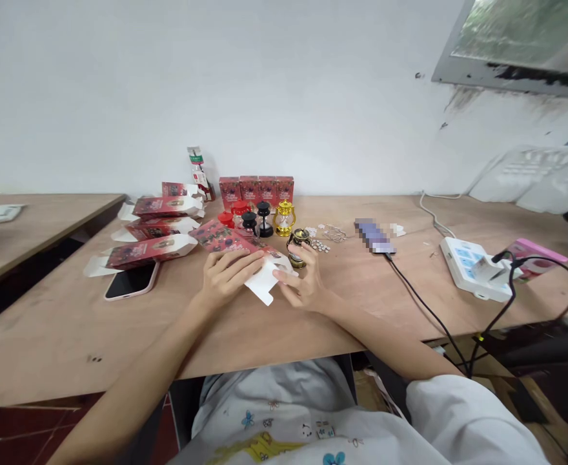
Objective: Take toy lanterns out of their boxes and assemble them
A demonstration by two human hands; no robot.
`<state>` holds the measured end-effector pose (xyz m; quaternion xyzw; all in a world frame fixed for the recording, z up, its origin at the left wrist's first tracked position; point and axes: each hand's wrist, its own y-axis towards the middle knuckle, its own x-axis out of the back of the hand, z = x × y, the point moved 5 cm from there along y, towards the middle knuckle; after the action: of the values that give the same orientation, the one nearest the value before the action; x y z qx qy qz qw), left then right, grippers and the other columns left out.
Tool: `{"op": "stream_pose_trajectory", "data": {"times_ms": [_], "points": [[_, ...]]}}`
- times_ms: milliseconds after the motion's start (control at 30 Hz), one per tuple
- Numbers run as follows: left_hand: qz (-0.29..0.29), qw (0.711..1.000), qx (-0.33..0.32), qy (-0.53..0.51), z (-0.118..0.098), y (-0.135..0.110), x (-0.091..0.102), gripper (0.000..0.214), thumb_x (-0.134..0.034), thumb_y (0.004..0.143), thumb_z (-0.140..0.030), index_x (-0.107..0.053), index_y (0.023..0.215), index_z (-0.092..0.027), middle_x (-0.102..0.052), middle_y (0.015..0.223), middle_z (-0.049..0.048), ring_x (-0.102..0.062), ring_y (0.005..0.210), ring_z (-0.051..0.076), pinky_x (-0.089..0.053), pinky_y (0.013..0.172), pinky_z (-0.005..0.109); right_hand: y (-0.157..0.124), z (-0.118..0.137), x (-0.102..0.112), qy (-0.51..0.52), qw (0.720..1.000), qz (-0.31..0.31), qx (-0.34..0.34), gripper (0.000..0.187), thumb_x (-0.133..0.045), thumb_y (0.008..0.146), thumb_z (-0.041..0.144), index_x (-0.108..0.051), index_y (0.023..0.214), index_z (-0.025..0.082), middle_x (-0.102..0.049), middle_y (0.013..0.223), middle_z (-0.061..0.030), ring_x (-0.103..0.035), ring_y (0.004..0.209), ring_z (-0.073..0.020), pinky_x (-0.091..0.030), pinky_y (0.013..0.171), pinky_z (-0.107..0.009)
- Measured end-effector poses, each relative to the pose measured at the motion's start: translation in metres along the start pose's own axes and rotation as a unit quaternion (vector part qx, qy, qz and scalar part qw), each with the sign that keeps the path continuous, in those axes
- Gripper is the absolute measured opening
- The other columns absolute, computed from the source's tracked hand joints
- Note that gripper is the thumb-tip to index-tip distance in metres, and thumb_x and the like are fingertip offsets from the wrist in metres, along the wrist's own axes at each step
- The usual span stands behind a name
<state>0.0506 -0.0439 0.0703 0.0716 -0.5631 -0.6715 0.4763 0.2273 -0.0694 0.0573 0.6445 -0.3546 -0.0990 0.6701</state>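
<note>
A red printed folding carton [223, 238] lies tilted in front of me, its white end flaps [263, 283] facing my body. My left hand [230, 274] is wrapped over the carton's near side. At the flap end, my right hand [305, 279] has its thumb and fingers around the white edges. Just behind the right hand stands a dark bronze-coloured mini lantern [297, 240], partly hidden by its fingers. Beyond the carton are a gold lantern [284, 218], black lanterns [264, 219] and red lanterns [241, 208].
Several flat, open-ended cartons [153, 250] are piled at left over a phone [131, 281]. Closed boxes [258, 187] line the wall. Small button cells [321, 246] and wire rings [336, 233] lie right of the lanterns. A cabled phone [375, 236] and power strip [475, 268] sit further right.
</note>
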Motion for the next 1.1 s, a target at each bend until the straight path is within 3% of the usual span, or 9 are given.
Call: {"op": "stream_pose_trajectory", "data": {"times_ms": [100, 200, 300, 400, 500, 667, 833, 933, 1100], "points": [[-0.013, 0.999, 0.032, 0.016, 0.019, -0.003, 0.01, 0.021, -0.048, 0.092, -0.03, -0.068, 0.099, -0.028, -0.075, 0.089, -0.0006, -0.064, 0.08, 0.017, -0.032, 0.067, 0.032, -0.003, 0.001, 0.002, -0.016, 0.999, -0.027, 0.025, 0.059, -0.056, 0.072, 0.017, -0.045, 0.124, 0.043, -0.032, 0.133, -0.0029, -0.047, 0.116, -0.0212, -0.038, 0.101, -0.049], [-0.098, 0.987, 0.078, 0.097, 0.049, -0.005, 0.03, 0.02, -0.05, 0.091, -0.028, -0.07, 0.094, -0.026, -0.075, 0.087, 0.0012, -0.063, 0.079, 0.016, -0.033, 0.074, 0.033, -0.007, -0.003, 0.001, -0.042, 0.998, -0.036, 0.009, 0.056, -0.057, 0.071, 0.018, -0.047, 0.12, 0.045, -0.035, 0.129, -0.0012, -0.048, 0.113, -0.0208, -0.038, 0.1, -0.048], [-0.129, 0.97, 0.142, 0.153, 0.081, -0.009, 0.046, 0.026, -0.046, 0.092, -0.023, -0.067, 0.105, -0.023, -0.073, 0.101, 0.0051, -0.062, 0.097, 0.018, -0.033, 0.088, 0.036, -0.01, -0.009, -0.001, -0.069, 0.997, -0.03, -0.013, 0.057, -0.057, 0.071, 0.016, -0.049, 0.12, 0.043, -0.037, 0.127, -0.0013, -0.047, 0.114, -0.0211, -0.036, 0.102, -0.048], [-0.03, 0.96, 0.218, 0.174, 0.107, -0.025, 0.049, 0.034, -0.037, 0.093, -0.021, -0.061, 0.117, -0.024, -0.066, 0.119, 0.0064, -0.054, 0.117, 0.021, -0.024, 0.103, 0.046, -0.01, -0.015, 0.0, -0.097, 0.994, -0.032, -0.034, 0.055, -0.056, 0.071, 0.013, -0.05, 0.12, 0.039, -0.037, 0.126, -0.0035, -0.047, 0.113, -0.0215, -0.037, 0.102, -0.05], [0.084, 0.941, 0.277, 0.177, 0.121, -0.054, 0.047, 0.037, -0.036, 0.091, -0.026, -0.057, 0.122, -0.027, -0.062, 0.124, 0.006, -0.052, 0.12, 0.024, -0.015, 0.106, 0.057, -0.01, -0.025, 0.0, -0.114, 0.99, -0.015, -0.079, 0.05, -0.055, 0.073, 0.013, -0.052, 0.117, 0.037, -0.038, 0.124, -0.0056, -0.045, 0.115, -0.0236, -0.036, 0.103, -0.052], [0.229, 0.909, 0.318, 0.145, 0.125, -0.09, 0.042, 0.04, -0.036, 0.09, -0.033, -0.053, 0.124, -0.023, -0.058, 0.128, 0.0138, -0.056, 0.114, 0.031, -0.025, 0.099, 0.062, -0.01, -0.04, 0.0, -0.062, 0.98, 0.024, -0.187, 0.044, -0.054, 0.079, 0.017, -0.053, 0.12, 0.033, -0.039, 0.128, -0.0083, -0.04, 0.122, -0.029, -0.025, 0.107, -0.056], [0.326, 0.88, 0.329, 0.106, 0.12, -0.1, 0.037, 0.054, -0.041, 0.086, -0.048, -0.047, 0.131, -0.017, -0.05, 0.136, 0.0175, -0.047, 0.123, 0.035, -0.025, 0.1, 0.064, -0.01, -0.052, 0.001, -0.089, 0.965, 0.039, -0.244, 0.053, -0.061, 0.079, 0.029, -0.045, 0.13, 0.031, -0.031, 0.136, -0.0113, -0.035, 0.127, -0.0341, -0.031, 0.103, -0.059], [0.357, 0.863, 0.348, 0.075, 0.114, -0.107, 0.032, 0.059, -0.039, 0.088, -0.05, -0.04, 0.137, -0.017, -0.042, 0.142, 0.019, -0.039, 0.13, 0.038, -0.021, 0.098, 0.071, -0.013, -0.062, -0.006, -0.077, 0.951, 0.101, -0.281, 0.065, -0.068, 0.074, 0.031, -0.042, 0.134, 0.031, -0.029, 0.139, -0.0124, -0.036, 0.127, -0.0367, -0.036, 0.099, -0.059], [0.319, 0.872, 0.362, 0.078, 0.108, -0.111, 0.032, 0.064, -0.036, 0.091, -0.05, -0.021, 0.145, -0.019, -0.024, 0.151, 0.019, -0.022, 0.139, 0.039, -0.013, 0.098, 0.075, -0.02, -0.072, -0.015, -0.012, 0.918, 0.189, -0.349, 0.067, -0.063, 0.075, 0.018, -0.038, 0.136, 0.029, -0.043, 0.133, -0.0114, -0.053, 0.115, -0.0296, -0.049, 0.089, -0.049]]}}
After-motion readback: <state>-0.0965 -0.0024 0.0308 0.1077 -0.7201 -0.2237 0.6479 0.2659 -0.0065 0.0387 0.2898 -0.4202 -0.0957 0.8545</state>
